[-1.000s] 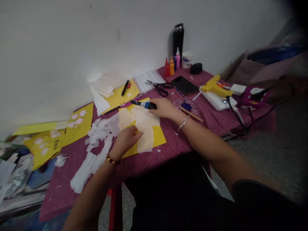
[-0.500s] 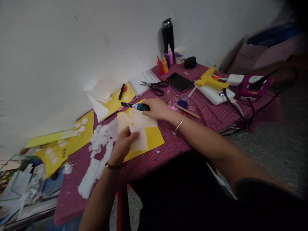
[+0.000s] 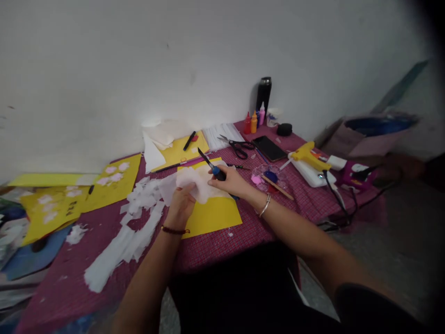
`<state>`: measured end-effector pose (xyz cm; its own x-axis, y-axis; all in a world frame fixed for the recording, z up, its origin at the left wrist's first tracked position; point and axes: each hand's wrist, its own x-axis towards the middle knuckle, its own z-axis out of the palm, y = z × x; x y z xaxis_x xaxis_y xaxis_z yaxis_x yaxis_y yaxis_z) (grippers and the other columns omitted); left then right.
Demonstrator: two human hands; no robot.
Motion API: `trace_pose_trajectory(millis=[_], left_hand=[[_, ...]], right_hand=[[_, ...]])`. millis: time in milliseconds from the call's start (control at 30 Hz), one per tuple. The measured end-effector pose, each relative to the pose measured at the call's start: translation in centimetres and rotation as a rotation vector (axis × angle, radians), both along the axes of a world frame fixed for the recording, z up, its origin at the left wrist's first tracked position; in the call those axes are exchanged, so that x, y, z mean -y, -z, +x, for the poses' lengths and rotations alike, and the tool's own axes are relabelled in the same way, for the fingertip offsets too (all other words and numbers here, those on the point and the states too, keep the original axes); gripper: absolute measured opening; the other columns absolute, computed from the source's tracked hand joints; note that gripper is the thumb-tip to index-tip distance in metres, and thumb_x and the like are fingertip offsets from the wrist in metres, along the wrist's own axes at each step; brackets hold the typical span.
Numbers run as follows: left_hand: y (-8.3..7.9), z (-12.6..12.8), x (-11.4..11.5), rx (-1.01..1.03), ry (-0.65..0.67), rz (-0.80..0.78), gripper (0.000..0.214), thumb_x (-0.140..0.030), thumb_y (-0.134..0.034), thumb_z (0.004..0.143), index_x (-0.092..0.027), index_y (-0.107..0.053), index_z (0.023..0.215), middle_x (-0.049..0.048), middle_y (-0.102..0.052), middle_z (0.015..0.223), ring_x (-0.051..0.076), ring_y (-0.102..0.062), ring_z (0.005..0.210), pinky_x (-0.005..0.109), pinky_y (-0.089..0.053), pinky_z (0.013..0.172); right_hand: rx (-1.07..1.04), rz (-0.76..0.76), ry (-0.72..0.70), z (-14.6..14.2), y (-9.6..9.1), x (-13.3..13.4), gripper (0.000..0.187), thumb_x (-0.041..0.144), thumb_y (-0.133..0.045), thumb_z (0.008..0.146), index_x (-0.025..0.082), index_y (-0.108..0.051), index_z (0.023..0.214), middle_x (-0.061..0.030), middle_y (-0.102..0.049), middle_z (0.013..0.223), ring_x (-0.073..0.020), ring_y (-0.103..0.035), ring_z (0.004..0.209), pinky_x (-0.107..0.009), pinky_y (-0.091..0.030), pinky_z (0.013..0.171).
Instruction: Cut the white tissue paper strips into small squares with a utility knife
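Note:
My right hand [image 3: 231, 182] is closed around the handle of a utility knife [image 3: 218, 173] with a blue and black grip. Its blade is out and points up and to the left. A thin whitish paper piece [image 3: 199, 190] is pinched in my left hand [image 3: 183, 205], just left of the knife. Both hands are over a yellow sheet [image 3: 215, 217], whose upper part lies under more pale paper. Torn white paper strips [image 3: 141, 202] lie left of my left hand.
Scissors [image 3: 239, 147], a phone [image 3: 269, 148] and a paint palette [image 3: 259, 178] lie beyond my right hand. A yellow glue gun [image 3: 309, 157] with cables is at the right. Paint bottles [image 3: 253, 122] and a black flask [image 3: 264, 93] stand near the wall.
The knife has turned from nearly level to pointing steeply up-left. My left hand has brought the paper piece up closer to the right hand. The head view has shifted.

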<state>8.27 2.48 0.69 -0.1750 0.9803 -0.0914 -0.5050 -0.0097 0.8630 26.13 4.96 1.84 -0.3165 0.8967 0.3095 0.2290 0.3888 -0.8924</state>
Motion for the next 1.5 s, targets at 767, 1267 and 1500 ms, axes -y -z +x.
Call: trace_pose_trajectory(millis=[767,1267,1500], left_hand=[[-1.8,-2.1,2.2,0.187,-0.054,0.153,0.031,-0.020,-0.081,0.061,-0.015,-0.065,0.087,-0.0011,-0.071,0.077,0.011,-0.065,0.062,0.023,-0.053,0.059],[-1.4,-2.2,2.3,0.025,0.080,0.127,0.035,-0.022,-0.078,0.064,-0.018,-0.066,0.097,0.0006,-0.073,0.081,0.013,-0.065,0.062,0.025,-0.053,0.056],[-0.7,-3.5,1.7,-0.133,0.101,0.094,0.015,-0.017,-0.078,0.061,-0.013,-0.070,0.073,-0.0004,-0.066,0.064,0.009,-0.056,0.052,0.019,-0.046,0.048]], right_hand=[[-0.290,-0.349,0.001,-1.6,0.6,0.6,0.043,0.052,-0.067,0.065,0.024,-0.049,0.093,0.0099,-0.044,0.054,-0.0093,-0.042,0.041,-0.022,-0.035,0.041],[-0.326,-0.286,0.094,-1.3,0.9,-0.1,0.029,0.032,-0.071,0.060,0.021,-0.053,0.080,0.0086,-0.048,0.059,-0.0069,-0.041,0.044,-0.021,-0.035,0.042],[-0.317,-0.224,0.109,0.9,0.0,-0.9,0.022,0.028,-0.066,0.060,0.021,-0.055,0.077,0.0076,-0.048,0.060,-0.0079,-0.043,0.046,-0.021,-0.034,0.044]])
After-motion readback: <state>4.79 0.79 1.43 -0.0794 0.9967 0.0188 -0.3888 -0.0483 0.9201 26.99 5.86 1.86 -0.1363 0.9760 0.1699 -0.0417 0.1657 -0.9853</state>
